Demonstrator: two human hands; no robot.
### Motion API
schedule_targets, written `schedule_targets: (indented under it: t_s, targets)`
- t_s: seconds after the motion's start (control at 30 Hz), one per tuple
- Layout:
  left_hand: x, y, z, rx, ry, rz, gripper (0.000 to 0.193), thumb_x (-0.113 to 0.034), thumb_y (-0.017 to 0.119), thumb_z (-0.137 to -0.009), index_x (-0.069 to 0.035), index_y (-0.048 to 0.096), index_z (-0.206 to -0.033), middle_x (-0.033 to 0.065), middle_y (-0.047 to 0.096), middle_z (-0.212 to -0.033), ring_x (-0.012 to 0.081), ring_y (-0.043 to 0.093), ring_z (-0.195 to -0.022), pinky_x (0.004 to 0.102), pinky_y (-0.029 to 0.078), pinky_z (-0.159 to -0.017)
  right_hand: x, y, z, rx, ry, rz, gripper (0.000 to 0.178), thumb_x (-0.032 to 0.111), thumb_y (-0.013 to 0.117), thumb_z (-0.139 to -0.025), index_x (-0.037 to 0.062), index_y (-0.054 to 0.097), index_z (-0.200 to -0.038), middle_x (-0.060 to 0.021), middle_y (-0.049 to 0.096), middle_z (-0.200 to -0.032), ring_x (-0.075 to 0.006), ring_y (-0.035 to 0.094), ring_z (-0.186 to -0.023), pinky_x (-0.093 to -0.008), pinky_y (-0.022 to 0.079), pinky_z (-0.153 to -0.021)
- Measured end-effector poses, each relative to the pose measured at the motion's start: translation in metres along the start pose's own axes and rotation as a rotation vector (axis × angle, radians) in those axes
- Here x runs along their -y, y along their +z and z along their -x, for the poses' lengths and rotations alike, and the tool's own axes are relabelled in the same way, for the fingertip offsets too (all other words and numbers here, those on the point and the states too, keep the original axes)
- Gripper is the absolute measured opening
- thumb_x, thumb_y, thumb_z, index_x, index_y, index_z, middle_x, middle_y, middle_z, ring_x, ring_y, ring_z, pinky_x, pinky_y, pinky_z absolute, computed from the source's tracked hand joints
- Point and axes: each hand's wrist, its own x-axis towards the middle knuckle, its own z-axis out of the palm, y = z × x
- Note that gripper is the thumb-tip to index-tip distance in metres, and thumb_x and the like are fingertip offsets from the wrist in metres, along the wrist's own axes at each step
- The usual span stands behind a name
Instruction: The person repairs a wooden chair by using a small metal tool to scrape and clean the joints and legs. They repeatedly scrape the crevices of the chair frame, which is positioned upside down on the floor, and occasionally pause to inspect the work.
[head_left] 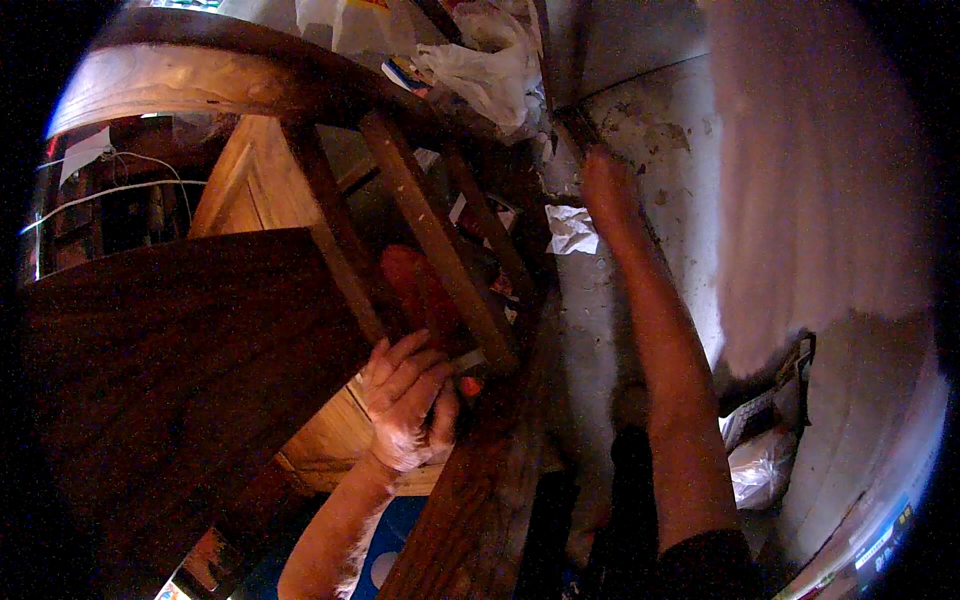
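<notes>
A dark wooden chair [180, 310] with a slatted back is tipped over across the left and middle. My left hand [408, 405] is closed at the lower ends of the slats, fingers bent over the wood and thumb tucked in. A small orange-red thing [470, 385] shows beside its fingers. Farther off, my right hand [608, 190] reaches down toward the worn grey floor [590, 350]. Its fingers are closed, and a dark, narrow thing [572, 130] extends beyond them; blur and shadow hide its kind. A crumpled white paper [572, 229] lies beside that hand.
White plastic bags [490, 75] are heaped at the far middle. Behind the slats a red rounded thing [415, 280] sits in shadow among clutter. A pale cloth [800, 180] hangs on the right, above a clear plastic bag [762, 468]. White cables [130, 185] run at the left.
</notes>
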Motion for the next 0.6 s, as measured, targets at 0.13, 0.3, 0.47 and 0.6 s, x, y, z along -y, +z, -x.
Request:
schedule_targets:
  t_s: [0.13,0.3,0.47,0.6]
  targets:
    - [-0.009,0.003,0.007,0.037,-0.046,-0.002,0.017,-0.007,0.059,-0.061,-0.004,0.062,-0.078,0.0091,0.061,-0.084,0.0283,0.055,-0.094,0.0431,0.035,-0.088,-0.026,0.006,0.000,0.051,-0.044,-0.127,0.017,0.016,0.045,-0.083,0.0036,0.052,-0.074,-0.0207,0.057,-0.066,-0.0407,0.055,-0.061,-0.0477,0.043,-0.053]
    - [-0.001,0.003,0.006,0.012,0.005,-0.017,0.019,-0.007,0.059,-0.060,-0.004,0.062,-0.078,0.0091,0.061,-0.084,0.0283,0.055,-0.095,0.0431,0.035,-0.088,-0.007,-0.047,0.008,0.185,-0.162,-0.049,0.016,0.019,0.046,-0.083,0.0057,0.052,-0.078,-0.0217,0.056,-0.066,-0.0401,0.056,-0.062,-0.0480,0.044,-0.054]
    - [0.000,0.008,0.011,0.030,-0.036,0.006,0.019,-0.007,0.059,-0.060,-0.004,0.062,-0.078,0.0090,0.061,-0.085,0.0282,0.055,-0.095,0.0430,0.035,-0.088,-0.004,-0.061,0.035,0.208,-0.171,0.060,0.015,0.019,0.046,-0.082,0.0066,0.052,-0.080,-0.0193,0.058,-0.066,-0.0385,0.058,-0.062,-0.0474,0.046,-0.054]
    - [-0.002,0.006,0.004,0.018,0.018,-0.031,0.019,-0.008,0.060,-0.060,-0.004,0.062,-0.078,0.0090,0.061,-0.085,0.0281,0.056,-0.094,0.0424,0.035,-0.088,0.001,-0.058,0.021,0.227,-0.028,0.290,0.010,0.014,0.048,-0.079,0.0066,0.053,-0.081,-0.0170,0.060,-0.067,-0.0356,0.060,-0.064,-0.0467,0.048,-0.055]
